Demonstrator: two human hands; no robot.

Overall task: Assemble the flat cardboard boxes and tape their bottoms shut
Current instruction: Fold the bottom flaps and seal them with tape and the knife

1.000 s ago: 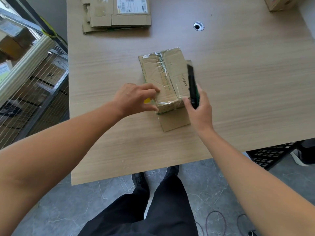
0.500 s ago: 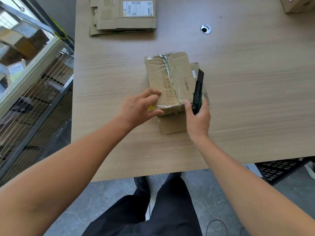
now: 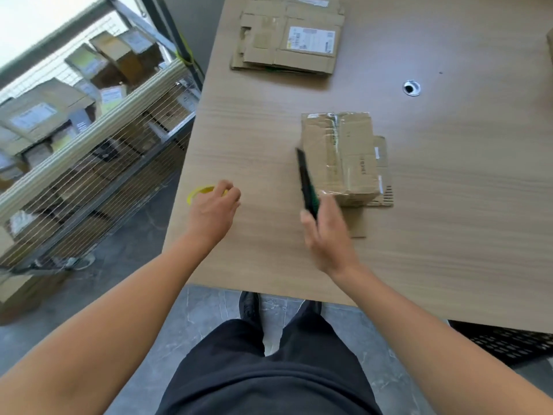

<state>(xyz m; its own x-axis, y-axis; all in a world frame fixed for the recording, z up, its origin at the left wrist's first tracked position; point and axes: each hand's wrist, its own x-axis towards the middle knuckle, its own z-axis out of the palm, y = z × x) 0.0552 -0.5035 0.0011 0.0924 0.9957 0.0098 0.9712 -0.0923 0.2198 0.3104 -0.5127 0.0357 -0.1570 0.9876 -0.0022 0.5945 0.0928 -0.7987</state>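
View from the head, bearings read from the one assembled box (image 3: 339,157), which stands mid-table (image 3: 254,145) with clear tape across its upper face and two lower flaps splayed flat at 3 and 6 o'clock.

One stack of flat boxes (image 3: 287,40) lies at 11 o'clock, well apart; its sheets cannot be counted. One cable grommet (image 3: 411,87) sits between 1 and 2 o'clock.

Two bare hands are in view. The right hand (image 3: 326,232), at 6 o'clock, grasps one black-and-green utility knife (image 3: 306,184), blurred, which points up along the box's 9 o'clock edge; contact with the box cannot be told. The left hand (image 3: 214,211), at 8 o'clock and apart from the box, curls its fingers around one yellow tape roll (image 3: 203,189), mostly hidden.

One wire rack (image 3: 89,139) of parcels stands beyond the table's 9 o'clock edge.
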